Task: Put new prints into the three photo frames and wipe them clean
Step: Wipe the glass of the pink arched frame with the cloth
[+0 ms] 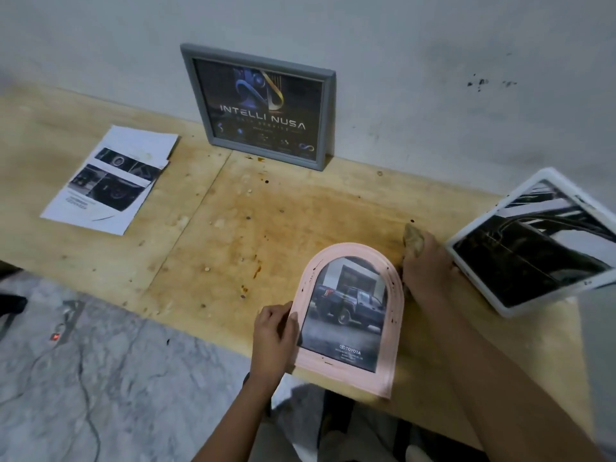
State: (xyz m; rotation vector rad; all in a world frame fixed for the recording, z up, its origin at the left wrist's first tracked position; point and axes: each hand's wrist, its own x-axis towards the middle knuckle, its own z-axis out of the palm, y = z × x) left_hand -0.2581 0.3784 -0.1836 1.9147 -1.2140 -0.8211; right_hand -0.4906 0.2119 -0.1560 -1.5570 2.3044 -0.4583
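Pink frame (351, 251) left edge sits within left grip (271, 331).

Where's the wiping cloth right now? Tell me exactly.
In the head view, the cloth is bunched in the right hand at the right, between the pink arched frame and the white frame.

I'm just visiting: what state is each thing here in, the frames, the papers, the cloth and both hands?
grey frame: upright against the wall, print inside.
pink arched frame: at the table's near edge, truck print inside.
white frame: on the right, dark print inside.
loose prints: stacked flat on the left.
cloth: bunched, by the pink arched frame's right edge.
left hand: grips the pink arched frame's left edge.
right hand: holds the cloth.
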